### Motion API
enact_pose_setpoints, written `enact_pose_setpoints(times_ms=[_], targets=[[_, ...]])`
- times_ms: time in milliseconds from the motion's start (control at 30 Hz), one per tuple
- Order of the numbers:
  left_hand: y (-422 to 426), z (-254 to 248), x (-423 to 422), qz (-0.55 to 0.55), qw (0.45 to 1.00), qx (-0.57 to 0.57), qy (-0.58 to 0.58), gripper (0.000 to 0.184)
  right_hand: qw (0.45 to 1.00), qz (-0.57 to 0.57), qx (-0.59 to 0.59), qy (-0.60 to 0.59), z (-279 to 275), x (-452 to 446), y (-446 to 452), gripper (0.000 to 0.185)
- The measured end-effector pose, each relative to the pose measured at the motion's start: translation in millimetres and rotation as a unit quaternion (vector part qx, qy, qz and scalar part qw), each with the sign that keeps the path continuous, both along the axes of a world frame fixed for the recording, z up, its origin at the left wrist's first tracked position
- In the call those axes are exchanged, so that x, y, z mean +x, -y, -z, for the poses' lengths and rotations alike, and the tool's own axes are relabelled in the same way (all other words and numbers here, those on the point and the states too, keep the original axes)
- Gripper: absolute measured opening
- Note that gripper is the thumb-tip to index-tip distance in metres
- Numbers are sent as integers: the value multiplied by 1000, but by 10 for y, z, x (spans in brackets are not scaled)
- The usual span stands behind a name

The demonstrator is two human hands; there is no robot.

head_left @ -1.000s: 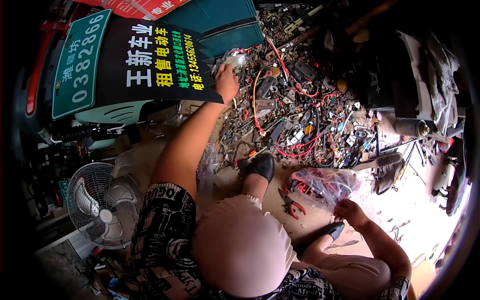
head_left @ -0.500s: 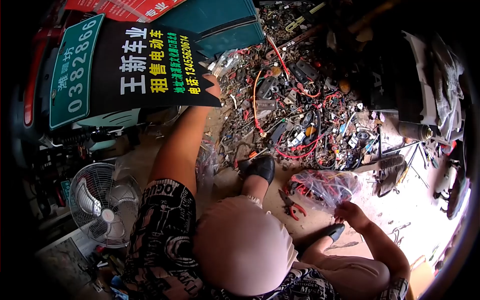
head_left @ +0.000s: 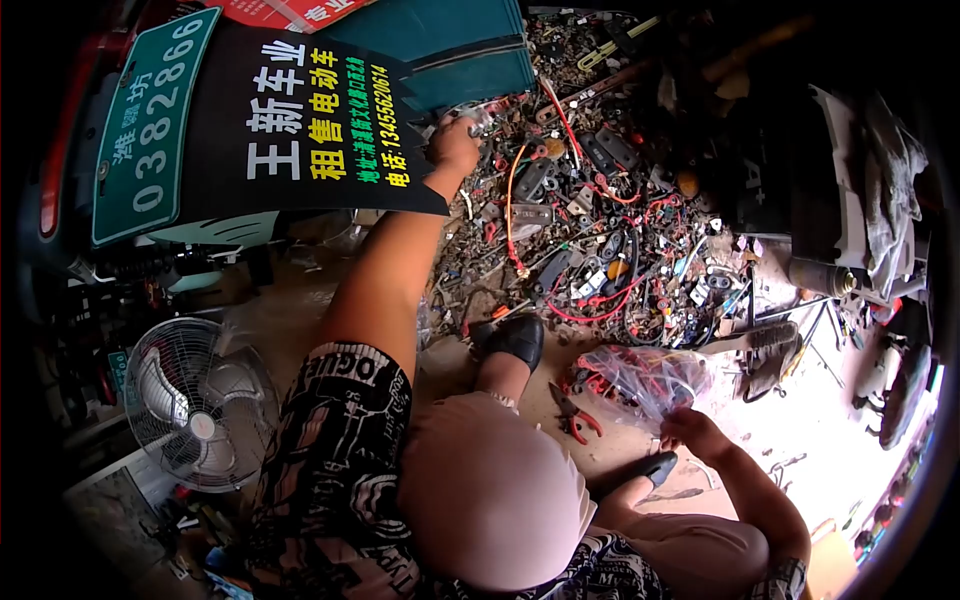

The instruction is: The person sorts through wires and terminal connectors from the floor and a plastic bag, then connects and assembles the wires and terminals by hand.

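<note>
- Bag of thin clear plastic [head_left: 640, 383], filled with red and dark pieces, lies on the pale floor, just beside red-handled pliers [head_left: 570, 412] and a long, dark-bristled brush [head_left: 755, 340].
- The right hand [head_left: 697, 435] grasps the near edge of this bag, its fingertips pinched together on the film.
- The left hand [head_left: 457, 148] reaches to the far edge of a spread heap of small metal, plastic and wire parts [head_left: 600, 240], near a dark teal panel [head_left: 460, 62]. Crinkled clear material [head_left: 486, 118] shows at its fingertips; whether they grip it, I cannot tell.
- The step in hand seems to be a far reach while the bag is steadied.
- A next move would call for care past the black lettered sheet [head_left: 320, 125] overlapping the left forearm, and a firm pinch on the film.
</note>
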State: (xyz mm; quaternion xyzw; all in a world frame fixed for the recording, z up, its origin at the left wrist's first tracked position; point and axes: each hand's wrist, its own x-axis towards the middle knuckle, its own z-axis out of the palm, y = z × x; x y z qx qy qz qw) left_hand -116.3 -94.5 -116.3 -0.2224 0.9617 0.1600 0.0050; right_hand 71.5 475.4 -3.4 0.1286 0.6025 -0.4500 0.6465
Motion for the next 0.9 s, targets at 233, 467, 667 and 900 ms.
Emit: enact_pose_setpoints(times_ms=[233,467,667,900], targets=[[159,145,647,87,990,105,-18,21,1000,14,3,0,48,64,-44,17],[488,358,724,32,984,100,-147,10,1000,21,-3,-11,-16,73,-10,18],[284,4,351,45,987,-2,-155,13,1000,13,2,9,37,40,-20,18],[200,-43,668,200,975,13,-98,12,1000,6,-7,13,40,18,-15,18]])
